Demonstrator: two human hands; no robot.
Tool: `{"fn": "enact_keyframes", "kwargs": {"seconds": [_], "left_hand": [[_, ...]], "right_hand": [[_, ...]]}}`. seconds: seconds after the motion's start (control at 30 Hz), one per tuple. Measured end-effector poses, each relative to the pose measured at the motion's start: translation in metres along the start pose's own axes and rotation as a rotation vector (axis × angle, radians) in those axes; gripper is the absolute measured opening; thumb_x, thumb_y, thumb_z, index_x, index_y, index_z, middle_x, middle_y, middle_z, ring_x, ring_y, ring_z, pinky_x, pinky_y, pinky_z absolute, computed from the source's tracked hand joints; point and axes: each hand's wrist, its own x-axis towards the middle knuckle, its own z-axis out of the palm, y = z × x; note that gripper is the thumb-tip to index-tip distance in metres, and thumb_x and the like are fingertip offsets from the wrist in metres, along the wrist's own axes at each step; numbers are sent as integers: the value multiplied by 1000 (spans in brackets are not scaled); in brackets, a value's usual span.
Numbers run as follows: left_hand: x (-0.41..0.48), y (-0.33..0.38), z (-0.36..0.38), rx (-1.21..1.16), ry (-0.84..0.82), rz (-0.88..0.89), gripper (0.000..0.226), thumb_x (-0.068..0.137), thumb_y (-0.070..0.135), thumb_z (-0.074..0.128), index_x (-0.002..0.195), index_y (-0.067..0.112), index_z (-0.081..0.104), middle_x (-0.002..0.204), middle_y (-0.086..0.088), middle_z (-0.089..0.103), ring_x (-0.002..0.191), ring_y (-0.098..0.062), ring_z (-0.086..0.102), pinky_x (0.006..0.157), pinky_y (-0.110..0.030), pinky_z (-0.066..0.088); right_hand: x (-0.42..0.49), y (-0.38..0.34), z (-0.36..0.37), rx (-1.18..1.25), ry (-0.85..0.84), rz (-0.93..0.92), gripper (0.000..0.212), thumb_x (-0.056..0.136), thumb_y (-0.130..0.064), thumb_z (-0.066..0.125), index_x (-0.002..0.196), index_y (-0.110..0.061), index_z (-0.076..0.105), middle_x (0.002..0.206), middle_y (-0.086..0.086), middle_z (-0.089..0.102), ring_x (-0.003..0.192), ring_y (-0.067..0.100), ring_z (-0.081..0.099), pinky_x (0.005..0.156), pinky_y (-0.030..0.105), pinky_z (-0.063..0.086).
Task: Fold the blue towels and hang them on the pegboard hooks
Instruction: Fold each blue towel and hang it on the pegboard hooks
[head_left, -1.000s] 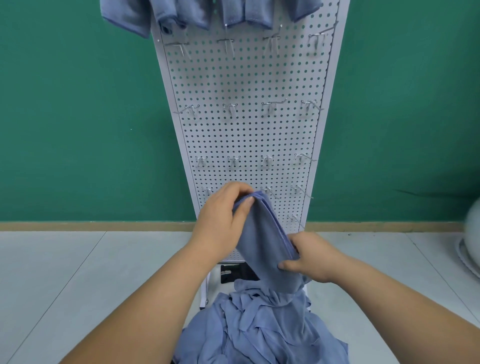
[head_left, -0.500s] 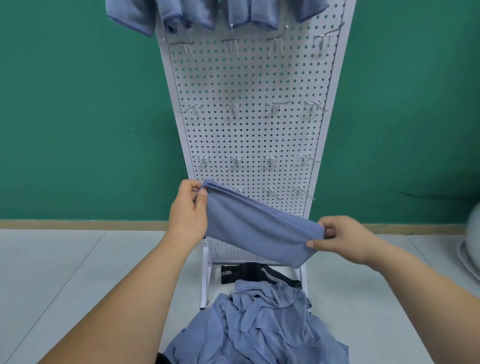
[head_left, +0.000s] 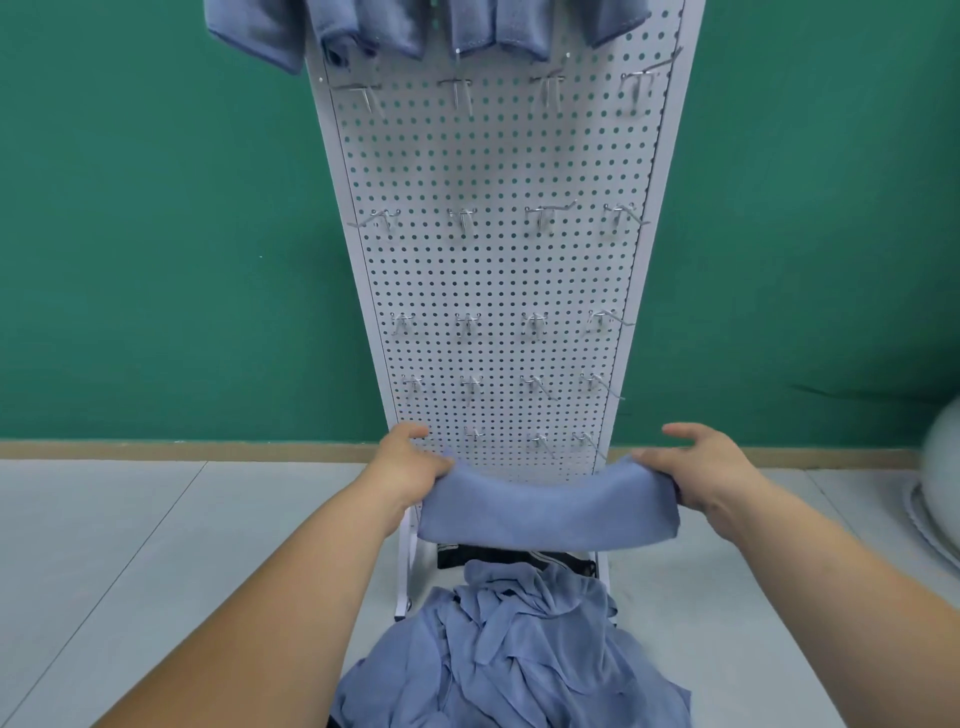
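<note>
Head view. Green wall (head_left: 156, 234) behind, pale floor (head_left: 130, 545) below, white pegboard (head_left: 493, 270) rising at 12 o'clock. Along the top edge, hung towels (head_left: 363, 26) already draped; beneath them, rows of bare hooks (head_left: 462, 221).

Low at centre, a folded towel (head_left: 545, 514) stretched before the pegboard's foot, sagging slightly in the middle. Long axis running 9 to 3 o'clock, in line with the hook rows. Left hand (head_left: 410, 467) clamped on the 9 o'clock end, right hand (head_left: 711, 467) clamped on the 3 o'clock end. Hands well apart and level, neither visibly nearer the board.

At 6 o'clock, below the towel, a loose pile (head_left: 519, 649) of unfolded blue cloth.

Folding of this piece seemingly done or nearly so; hanging not yet done. Likely to turn on a lift toward 12 o'clock, towel kept crosswise, middle aimed at a hook. Nearest bare hooks just above and behind the towel; the free row under the hung towels far up.
</note>
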Motion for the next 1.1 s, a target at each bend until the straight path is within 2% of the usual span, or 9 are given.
{"fn": "enact_keyframes", "kwargs": {"seconds": [0.1,0.2,0.3,0.43,0.6,0.7,0.77,0.9,1.1], "left_hand": [[4,-2,1,-2,8,45,55,94,1,70,141,23,52,113,-6,68,102,-24,68,82,-36,58],[5,0,-3,-36,115,147,48,97,1,67,135,28,58,115,2,69,98,-12,65,71,-28,51],[6,3,-5,-101,208,215,40,99,6,68,127,34,63,108,9,72,98,-10,64,72,-30,49],[7,3,-3,-135,144,202,30,101,7,65,115,33,70,98,8,79,100,-15,70,78,-32,54],[6,2,-9,-37,-50,235,31,90,17,83,117,30,75,112,9,74,106,-11,69,81,-21,52],[6,-2,-11,246,-108,336,43,85,15,86,123,32,73,118,15,69,106,-11,66,92,-33,58],[7,-3,-8,369,-88,394,35,89,16,82,120,31,74,116,15,71,105,-12,67,96,-36,58],[5,3,-8,399,-43,411,6,96,27,74,100,30,71,97,11,71,89,-13,66,79,-31,56],[0,8,-13,129,-99,292,23,97,36,73,97,14,66,84,-1,66,72,-12,58,67,-25,45]], "right_hand": [[1,4,2,47,-43,-37,68,87,-5,83,148,-21,55,121,7,72,106,27,70,90,46,59],[0,-1,1,81,-22,-139,50,93,-3,77,135,-27,66,112,-1,79,108,23,73,99,51,58],[0,-6,2,122,6,-183,29,96,-5,74,117,-25,75,100,-5,82,101,18,76,92,42,60],[4,-4,4,174,-19,-118,13,94,-11,78,106,-14,79,96,3,82,92,22,73,90,42,58],[3,-4,-6,168,-198,-156,42,80,-1,87,117,-15,74,109,3,81,101,21,74,92,36,56],[4,-5,-11,-70,-139,-255,47,78,4,87,114,-24,76,109,-1,79,99,20,75,84,32,61],[4,-4,-14,-196,-93,-322,38,83,-1,84,108,-28,77,106,-5,78,96,17,74,78,31,61],[7,-3,-20,-411,-43,-399,18,91,-18,81,98,-34,76,95,-14,78,90,15,73,80,41,63],[6,-4,-31,-194,-65,-358,6,97,-30,75,98,-25,76,90,-4,80,88,23,74,78,42,58]]}}
